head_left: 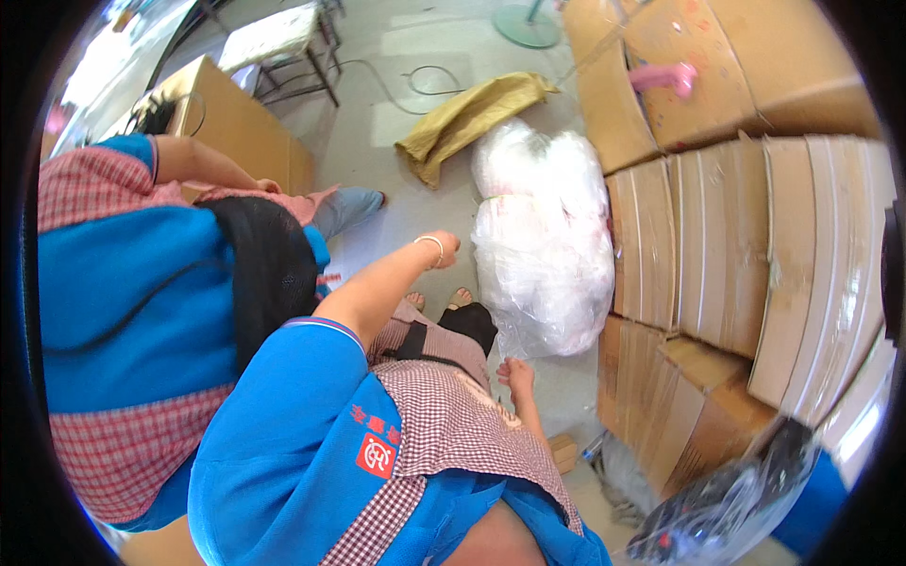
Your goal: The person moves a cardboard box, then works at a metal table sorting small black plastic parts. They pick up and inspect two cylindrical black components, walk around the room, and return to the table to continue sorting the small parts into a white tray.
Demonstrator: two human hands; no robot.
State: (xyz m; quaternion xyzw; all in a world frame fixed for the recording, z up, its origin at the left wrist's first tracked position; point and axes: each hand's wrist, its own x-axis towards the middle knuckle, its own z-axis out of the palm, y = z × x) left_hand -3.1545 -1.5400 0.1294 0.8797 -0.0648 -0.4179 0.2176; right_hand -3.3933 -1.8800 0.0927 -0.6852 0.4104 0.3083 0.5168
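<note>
Two large clear plastic bags (543, 274) with pale, bulky contents lie end to end on the floor in front of me. My left hand (442, 249), with a bracelet at the wrist, is beside the left edge of the nearer bag, a small gap apart. Its fingers are curled; anything inside them is hidden. Just below the nearer bag's bottom corner is my right hand (515, 374), fingers bent together. Whether it grips the plastic there I cannot tell. A yellow-brown woven sack (472, 123) lies crumpled beyond the bags.
Stacked cardboard boxes (717, 236) wall off the right side, with a pink object (663, 79) on top. At my left stands a co-worker (142, 292) in blue and a checked apron. A carton (236, 123), a stool (274, 42) and a loose cable (434, 80) are farther off.
</note>
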